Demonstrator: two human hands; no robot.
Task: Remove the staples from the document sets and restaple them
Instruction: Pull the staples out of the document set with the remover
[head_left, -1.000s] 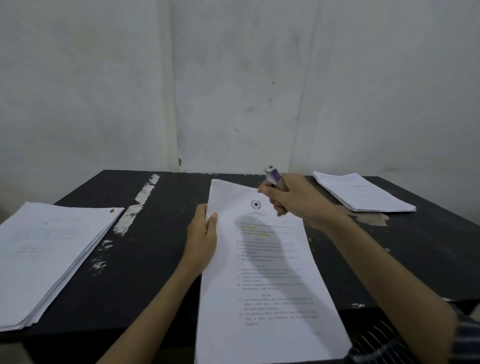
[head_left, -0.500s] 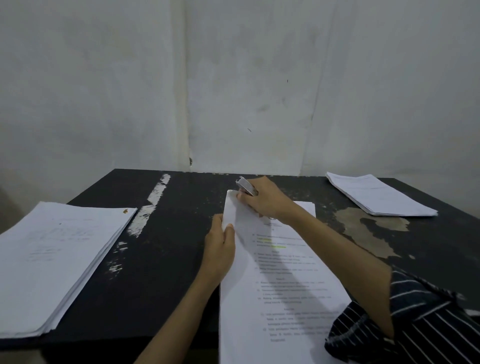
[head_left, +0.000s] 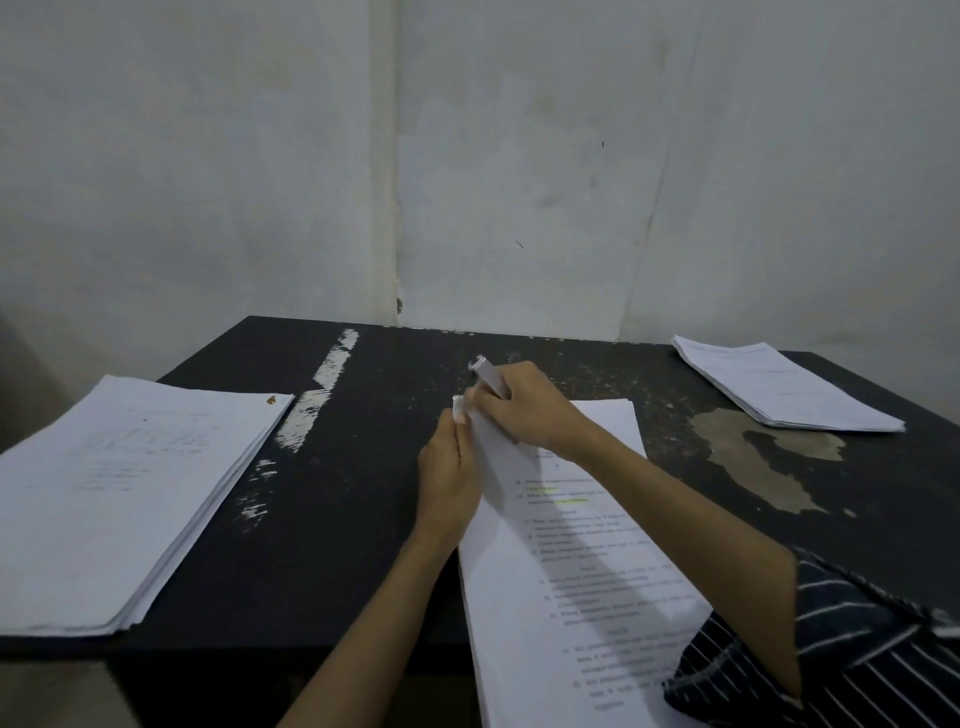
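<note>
A white printed document set (head_left: 582, 566) lies on the black table (head_left: 363, 519), its lower part hanging over the front edge. My left hand (head_left: 449, 473) pinches the set's left edge close to the top left corner, which is lifted off the table. My right hand (head_left: 524, 410) grips a small silver stapler (head_left: 488, 378) and is at that same corner; its fingers hide the stapler's mouth and the staple.
A thick stack of papers (head_left: 119, 493) lies at the left, with a small orange mark near its top right corner. A thinner stack (head_left: 779, 384) lies at the far right. The table top has worn patches (head_left: 769, 462) and a white streak (head_left: 322, 389). A pale wall stands behind.
My right hand carried the stapler left and down from above the page's top to its top left corner. My left hand slid up the left edge to that corner, which now lifts.
</note>
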